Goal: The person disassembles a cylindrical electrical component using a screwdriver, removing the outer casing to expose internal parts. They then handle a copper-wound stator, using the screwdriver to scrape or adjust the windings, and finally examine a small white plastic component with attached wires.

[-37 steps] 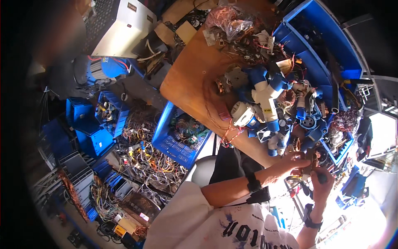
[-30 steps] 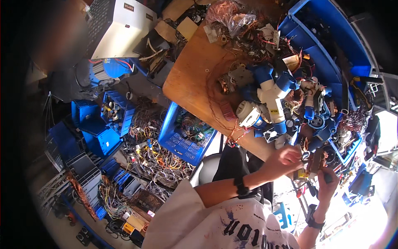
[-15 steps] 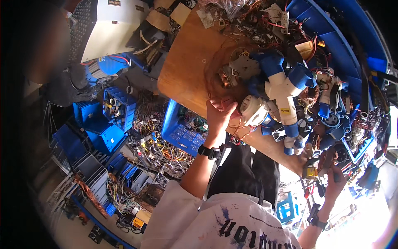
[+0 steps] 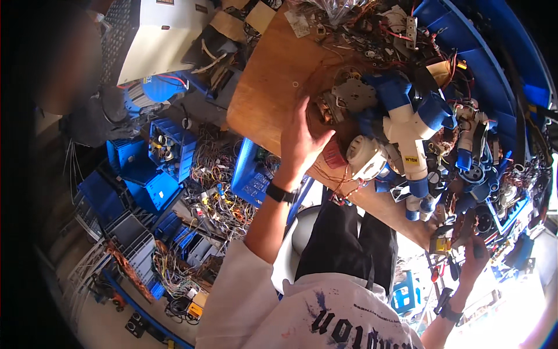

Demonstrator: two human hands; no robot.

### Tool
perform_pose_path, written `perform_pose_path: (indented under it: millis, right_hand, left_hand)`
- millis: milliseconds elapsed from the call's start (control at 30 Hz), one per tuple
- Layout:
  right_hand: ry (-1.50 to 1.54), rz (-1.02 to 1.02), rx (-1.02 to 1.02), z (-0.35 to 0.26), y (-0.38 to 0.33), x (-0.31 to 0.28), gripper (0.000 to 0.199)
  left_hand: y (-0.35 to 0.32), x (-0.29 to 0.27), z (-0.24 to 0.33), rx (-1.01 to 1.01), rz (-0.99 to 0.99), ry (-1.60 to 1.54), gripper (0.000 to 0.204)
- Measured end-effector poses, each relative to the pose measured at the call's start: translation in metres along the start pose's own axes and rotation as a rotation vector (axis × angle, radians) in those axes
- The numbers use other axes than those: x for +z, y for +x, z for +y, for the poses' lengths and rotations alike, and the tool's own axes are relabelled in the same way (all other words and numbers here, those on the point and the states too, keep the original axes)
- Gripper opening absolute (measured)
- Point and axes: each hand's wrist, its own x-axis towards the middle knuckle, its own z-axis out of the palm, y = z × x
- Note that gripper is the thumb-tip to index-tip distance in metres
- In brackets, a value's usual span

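The left hand point(image 4: 302, 139) lies flat at the centre of the frame on the wooden counter point(image 4: 261, 99), fingers point(image 4: 297, 113) spread wide and gripping nothing, the thumb tip reaching right toward a small red round part point(image 4: 332, 156) and a bundle of copper-wound pieces point(image 4: 328, 107). A dark band point(image 4: 280, 192) circles the wrist. The only open stretch of counter is the bare brown board left of and above this hand, up to its rounded near edge at centre left; to the right the surface is packed solid.

Just right of the hand sits a white round socket housing point(image 4: 367, 157), smooth plastic, touching a white T-shaped plug adapter point(image 4: 407, 131) with blue caps point(image 4: 433, 111). A grey metal plate point(image 4: 354, 93) lies above the thumb. Further right, blue and white plug bodies, red wires and black parts pile against the curved wall of a blue plastic bin point(image 4: 465, 46) along the upper right.

The right hand point(image 4: 474, 256) is at lower right, past the counter's end, fingers closed around a dark tool handle point(image 4: 465, 224); a yellow-and-black item point(image 4: 440, 243) is beside it.

Below the counter at centre left, blue crates point(image 4: 154, 180) and tangled cable point(image 4: 218, 186) crowd the floor; a white perforated metal case point(image 4: 157, 35) stands upper left
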Motion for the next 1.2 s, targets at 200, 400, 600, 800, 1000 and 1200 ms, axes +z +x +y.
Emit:
perform_pose_path:
  millis: [200, 400, 600, 800, 1000, 1200]
  right_hand:
    - [0.042, -0.024, 0.067, -0.003, 0.008, 0.007, 0.016]
    - [0.010, -0.007, 0.128, 0.007, 0.016, 0.009, 0.023]
    - [0.008, 0.054, 0.104, 0.027, 0.025, 0.019, 0.027]
    - [-0.007, 0.050, 0.058, 0.022, 0.032, 0.028, 0.024]
    - [0.117, 0.085, 0.004, 0.042, 0.042, 0.041, 0.020]
    - [0.087, 0.072, 0.036, 0.058, 0.060, 0.042, 0.019]
  left_hand:
    - [0.033, 0.002, -0.013, 0.198, -0.199, 0.146, 0.094]
    - [0.038, 0.008, -0.012, 0.228, -0.213, 0.178, 0.095]
    - [0.037, 0.019, -0.021, 0.248, -0.122, 0.106, 0.088]
    - [0.025, 0.003, -0.037, -0.055, -0.153, -0.375, 0.084]
    - [0.027, -0.026, -0.033, -0.180, -0.241, -0.650, 0.078]
    - [0.019, -0.042, -0.032, -0.354, -0.320, -1.158, 0.074]
